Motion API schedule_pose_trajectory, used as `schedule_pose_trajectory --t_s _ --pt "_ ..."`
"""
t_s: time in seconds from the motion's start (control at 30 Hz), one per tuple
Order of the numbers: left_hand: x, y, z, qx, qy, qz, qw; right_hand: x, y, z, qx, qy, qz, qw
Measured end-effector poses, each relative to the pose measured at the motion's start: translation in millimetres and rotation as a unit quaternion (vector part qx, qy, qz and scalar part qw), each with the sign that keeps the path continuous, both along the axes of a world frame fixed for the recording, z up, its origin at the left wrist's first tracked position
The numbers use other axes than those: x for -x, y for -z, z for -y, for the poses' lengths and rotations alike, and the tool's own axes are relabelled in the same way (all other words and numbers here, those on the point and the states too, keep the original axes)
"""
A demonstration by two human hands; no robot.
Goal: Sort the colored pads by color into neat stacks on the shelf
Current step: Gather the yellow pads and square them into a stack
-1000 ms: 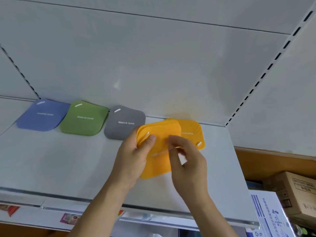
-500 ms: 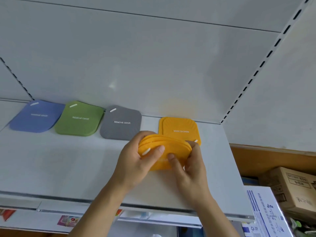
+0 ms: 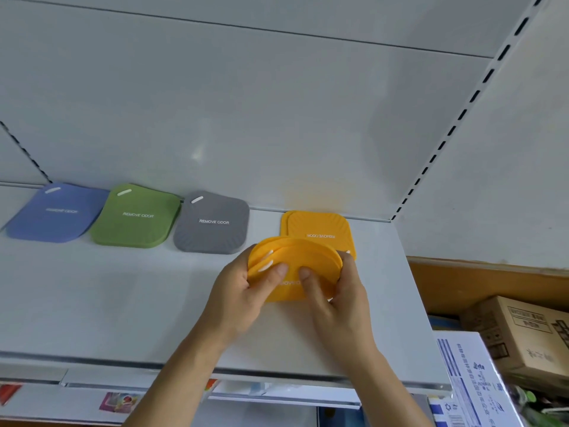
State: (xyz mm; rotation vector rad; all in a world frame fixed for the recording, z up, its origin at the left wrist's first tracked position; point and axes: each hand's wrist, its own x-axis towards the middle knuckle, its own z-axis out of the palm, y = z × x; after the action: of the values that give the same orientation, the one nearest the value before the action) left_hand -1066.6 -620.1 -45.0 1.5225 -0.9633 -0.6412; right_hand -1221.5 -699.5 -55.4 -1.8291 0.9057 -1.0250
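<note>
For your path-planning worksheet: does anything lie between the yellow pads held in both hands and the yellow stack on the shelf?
Nothing visible does. The held yellow pads sit just in front of the yellow stack; the grey pad lies off to the side.

Head-worn view, single camera.
Looks forward and slightly down, close over the shelf (image 3: 92, 303), its back panel (image 3: 246, 103) filling the upper frame.

Shop or stockroom: white metal shelf (image 3: 92, 303) with slotted upright (image 3: 462, 115), price-strip front edge, identical pads (image 3: 212, 223) in row, cardboard boxes (image 3: 520, 331) beside right end.
</note>
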Motion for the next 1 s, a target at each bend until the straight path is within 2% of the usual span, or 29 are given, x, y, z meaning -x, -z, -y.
schedule_pose_trajectory --t_s 0.17,0.33,0.37,0.43,0.5,0.6,0.67,0.73,0.83,0.9,1.0 --pt "5 -5 6 0.043 -0.019 0.005 0.999 -3 -3 1 0.031 -0.005 -0.016 0.999" --pt "-3 -5 3 0.018 -0.051 0.002 0.999 8 -10 26 0.040 -0.023 -0.046 0.998" --pt "-5 -5 2 0.020 -0.058 -0.005 0.998 15 -9 40 0.073 0.008 -0.070 0.995" --pt "-10 -6 0 0.018 -0.074 -0.027 0.997 28 0 71 0.173 0.048 -0.179 0.967" --pt "-17 -6 -3 0.013 -0.089 -0.037 0.995 37 16 97 0.220 0.009 -0.301 0.928" --pt "-26 -7 -7 0.000 -0.104 -0.032 0.994 45 27 117 0.227 -0.061 -0.358 0.904" --pt "-31 -8 -9 -0.003 -0.115 -0.040 0.993 48 27 124 0.243 -0.083 -0.348 0.902" --pt "-33 -8 -8 0.001 -0.131 -0.065 0.989 50 24 128 0.241 -0.077 -0.312 0.916" --pt "-33 -9 -7 0.013 -0.162 -0.133 0.978 51 14 127 0.211 0.020 -0.240 0.948" --pt "-31 -10 -6 0.017 -0.169 -0.158 0.973 50 -4 117 0.199 0.104 -0.203 0.953" --pt "-25 -15 -2 0.027 -0.161 -0.169 0.972 39 -40 86 0.146 0.133 -0.155 0.968"
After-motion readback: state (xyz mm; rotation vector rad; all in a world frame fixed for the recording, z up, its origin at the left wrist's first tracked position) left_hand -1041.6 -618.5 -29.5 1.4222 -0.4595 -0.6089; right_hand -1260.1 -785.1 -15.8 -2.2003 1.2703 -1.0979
